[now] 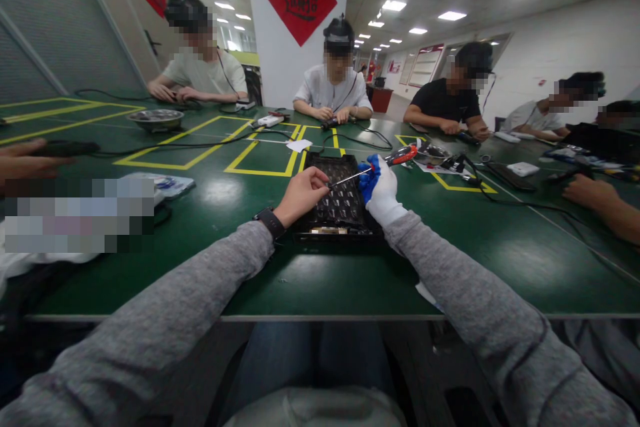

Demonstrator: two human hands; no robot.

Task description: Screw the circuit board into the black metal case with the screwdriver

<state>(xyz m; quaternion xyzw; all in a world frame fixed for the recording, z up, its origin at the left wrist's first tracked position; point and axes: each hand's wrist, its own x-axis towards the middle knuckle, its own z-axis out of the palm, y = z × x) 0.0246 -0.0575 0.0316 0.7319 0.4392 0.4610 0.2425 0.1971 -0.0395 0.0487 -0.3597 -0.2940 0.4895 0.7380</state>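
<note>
My right hand (383, 190), in a white glove with blue fingers, is closed round a screwdriver (403, 155) with a red and black handle. Its thin metal shaft points left and slightly down, over a black tray (350, 237). At the shaft's tip my bare left hand (303, 197) is pinched shut; whatever lies between its fingertips is too small to name. Rows of small shiny shapes fill the tray beneath both hands. A pale gold strip (327, 231) lies along its near edge.
Yellow tape marks the green table (215, 213). A metal bowl (156, 120) stands far left, and a white paper scrap (299, 145) lies beyond the tray. Black cables cross both sides. Co-workers sit around the table; another person's hand (593, 197) reaches in from the right.
</note>
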